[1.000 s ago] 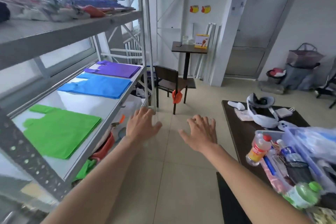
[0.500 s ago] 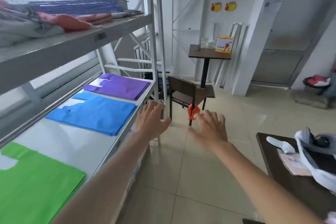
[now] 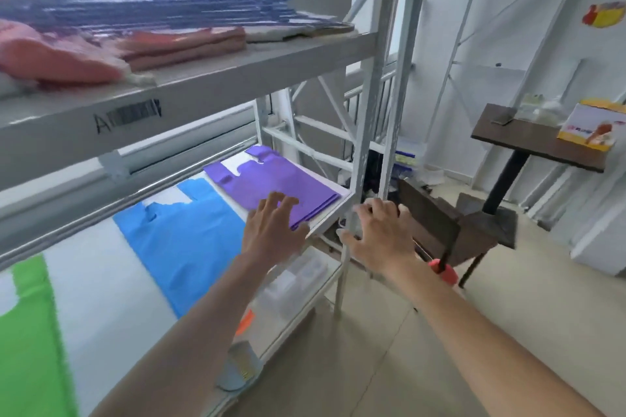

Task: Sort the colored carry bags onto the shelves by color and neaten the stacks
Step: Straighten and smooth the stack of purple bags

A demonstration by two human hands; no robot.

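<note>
Both hands empty, fingers spread: left hand (image 3: 271,230) over purple stack (image 3: 271,184), right hand (image 3: 379,234) beside shelf (image 3: 325,225) corner (we square edges gently).

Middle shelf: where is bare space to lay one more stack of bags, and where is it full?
The shelf shows bare white between the green bags and the blue bags, and a smaller patch behind the blue ones. The far end is crowded: the purple bags fill it to the corner, with the left hand over them and the right hand beside the post.
</note>
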